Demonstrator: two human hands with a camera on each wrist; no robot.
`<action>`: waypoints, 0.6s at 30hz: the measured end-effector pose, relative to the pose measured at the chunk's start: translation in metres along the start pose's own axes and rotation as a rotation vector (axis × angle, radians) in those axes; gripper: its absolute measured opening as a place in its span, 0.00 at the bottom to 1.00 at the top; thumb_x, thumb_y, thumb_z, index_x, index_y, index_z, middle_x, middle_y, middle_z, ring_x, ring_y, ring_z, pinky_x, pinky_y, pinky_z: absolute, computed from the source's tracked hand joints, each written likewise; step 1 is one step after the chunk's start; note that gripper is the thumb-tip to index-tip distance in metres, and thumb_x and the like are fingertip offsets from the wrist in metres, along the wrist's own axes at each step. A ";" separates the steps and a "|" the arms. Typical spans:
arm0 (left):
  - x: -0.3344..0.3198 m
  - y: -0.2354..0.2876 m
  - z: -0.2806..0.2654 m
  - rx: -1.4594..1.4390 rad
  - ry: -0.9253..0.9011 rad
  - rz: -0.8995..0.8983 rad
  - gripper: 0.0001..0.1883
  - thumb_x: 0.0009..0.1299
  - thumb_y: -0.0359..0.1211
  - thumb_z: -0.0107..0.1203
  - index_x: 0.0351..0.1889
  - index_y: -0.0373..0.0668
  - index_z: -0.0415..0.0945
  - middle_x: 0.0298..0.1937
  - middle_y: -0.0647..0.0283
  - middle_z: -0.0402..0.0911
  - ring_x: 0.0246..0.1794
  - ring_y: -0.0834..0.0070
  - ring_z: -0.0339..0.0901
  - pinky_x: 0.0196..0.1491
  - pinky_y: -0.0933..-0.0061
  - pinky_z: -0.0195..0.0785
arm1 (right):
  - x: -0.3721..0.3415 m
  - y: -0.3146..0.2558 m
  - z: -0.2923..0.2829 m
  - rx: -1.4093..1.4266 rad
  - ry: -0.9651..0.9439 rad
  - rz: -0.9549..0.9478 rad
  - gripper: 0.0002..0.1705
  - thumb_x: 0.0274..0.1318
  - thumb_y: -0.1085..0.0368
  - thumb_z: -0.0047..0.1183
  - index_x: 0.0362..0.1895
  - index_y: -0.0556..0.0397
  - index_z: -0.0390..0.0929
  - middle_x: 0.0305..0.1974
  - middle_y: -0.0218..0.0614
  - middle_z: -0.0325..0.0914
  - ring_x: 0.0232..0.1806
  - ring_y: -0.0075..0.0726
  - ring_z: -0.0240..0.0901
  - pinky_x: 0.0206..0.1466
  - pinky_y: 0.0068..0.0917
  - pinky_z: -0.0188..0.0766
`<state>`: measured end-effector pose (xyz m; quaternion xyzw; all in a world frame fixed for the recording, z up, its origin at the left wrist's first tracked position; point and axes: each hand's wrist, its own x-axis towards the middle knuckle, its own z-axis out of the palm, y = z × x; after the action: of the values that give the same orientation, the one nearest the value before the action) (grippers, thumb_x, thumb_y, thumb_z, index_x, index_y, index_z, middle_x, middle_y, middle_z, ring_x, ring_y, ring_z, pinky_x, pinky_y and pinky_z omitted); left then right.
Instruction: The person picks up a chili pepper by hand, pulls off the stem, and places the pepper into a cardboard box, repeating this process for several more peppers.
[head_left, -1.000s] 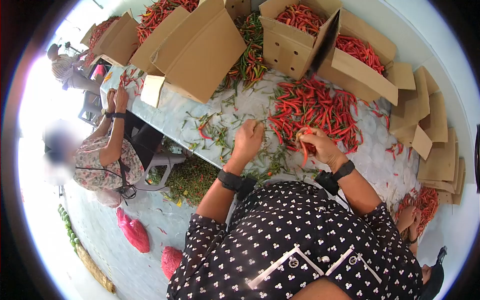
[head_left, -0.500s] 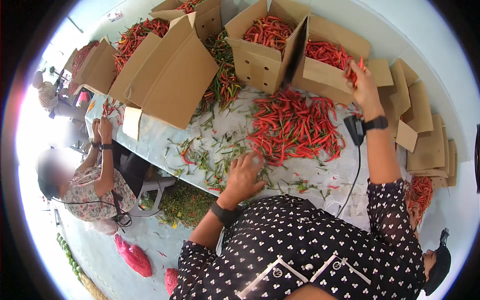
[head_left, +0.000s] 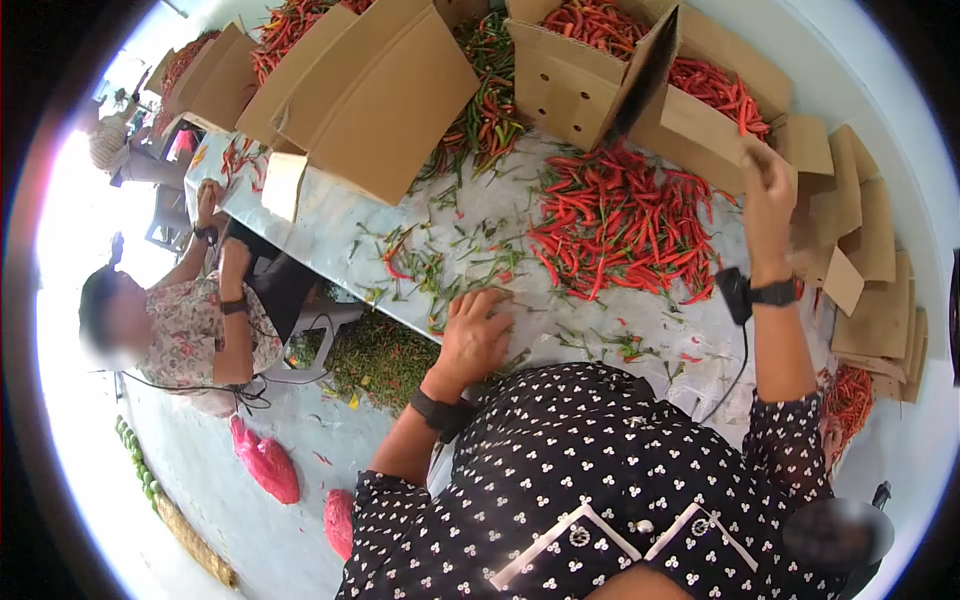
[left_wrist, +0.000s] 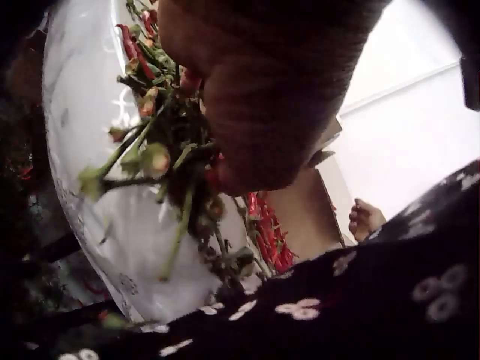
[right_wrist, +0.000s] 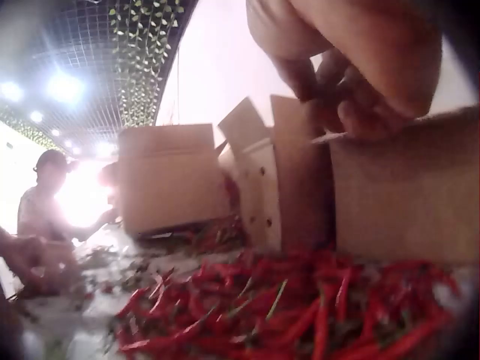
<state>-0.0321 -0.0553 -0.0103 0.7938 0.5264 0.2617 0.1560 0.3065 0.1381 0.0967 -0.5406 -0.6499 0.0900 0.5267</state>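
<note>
Apparently light, slick, snappable chillies (head_left: 620, 225) suited stem-end pinching | left hand (head_left: 475, 335) lay spread among trimmings (head_left: 430, 272) | right hand (head_left: 768, 198) curled, couldn't tell whether gripping

From the right hand (head_left: 768, 205), a box (head_left: 680, 150) blocks 10 o'clock; toward 7 o'clock there's room above the table (head_left: 680, 320).
</note>
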 end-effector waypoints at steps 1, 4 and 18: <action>-0.005 -0.003 -0.003 0.003 0.001 -0.006 0.11 0.46 0.29 0.54 0.29 0.42 0.75 0.44 0.57 0.70 0.48 0.58 0.65 0.52 0.58 0.55 | -0.020 -0.004 -0.001 -0.014 -0.146 0.134 0.12 0.52 0.64 0.50 0.39 0.58 0.74 0.32 0.33 0.75 0.32 0.24 0.70 0.37 0.22 0.66; -0.018 -0.011 -0.016 0.055 0.066 -0.101 0.11 0.45 0.27 0.52 0.29 0.43 0.76 0.44 0.58 0.71 0.46 0.60 0.66 0.48 0.60 0.57 | -0.085 0.000 0.008 0.150 -0.549 0.359 0.09 0.51 0.67 0.49 0.35 0.58 0.74 0.23 0.28 0.73 0.21 0.19 0.66 0.26 0.20 0.65; 0.052 0.004 0.026 0.073 -0.079 0.006 0.08 0.54 0.33 0.54 0.30 0.41 0.73 0.30 0.57 0.75 0.31 0.60 0.74 0.35 0.63 0.65 | -0.161 -0.005 0.071 0.185 -1.402 0.709 0.12 0.54 0.64 0.46 0.39 0.58 0.69 0.27 0.35 0.75 0.22 0.28 0.75 0.21 0.23 0.71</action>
<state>0.0020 -0.0086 -0.0165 0.8101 0.5266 0.2115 0.1470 0.2256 0.0398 -0.0244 -0.4867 -0.6091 0.6258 -0.0226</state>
